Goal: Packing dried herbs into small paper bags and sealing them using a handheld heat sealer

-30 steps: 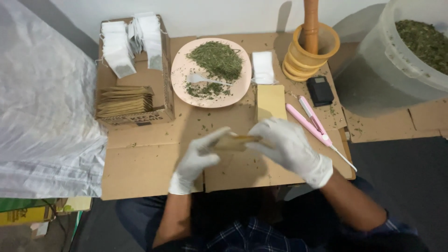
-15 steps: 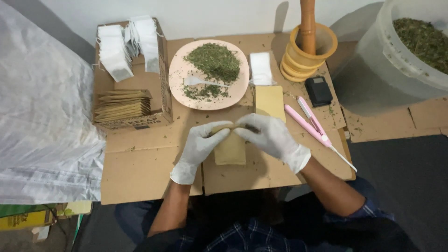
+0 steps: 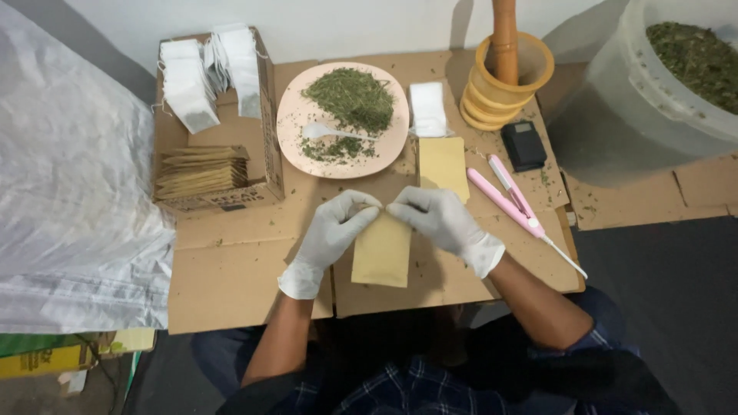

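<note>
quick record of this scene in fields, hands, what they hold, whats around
left hand: gloved, pinching the top edge of the kraft pouch
right hand: gloved, pinching the same top edge
surface: cardboard sheet
plate: pink, dried green herb and white spoon on it
box: white sachets and stacked brown pouches inside
pink sealer: right of the hands
bucket: more dried herb, far right

Two gloved hands (image 3: 330,230), one plate (image 3: 296,115), one spoon (image 3: 327,132).

I see the pouch (image 3: 382,252) near me, the plate (image 3: 292,123) beyond it (box (image 3: 265,131) left, sealer (image 3: 507,201) right).
</note>
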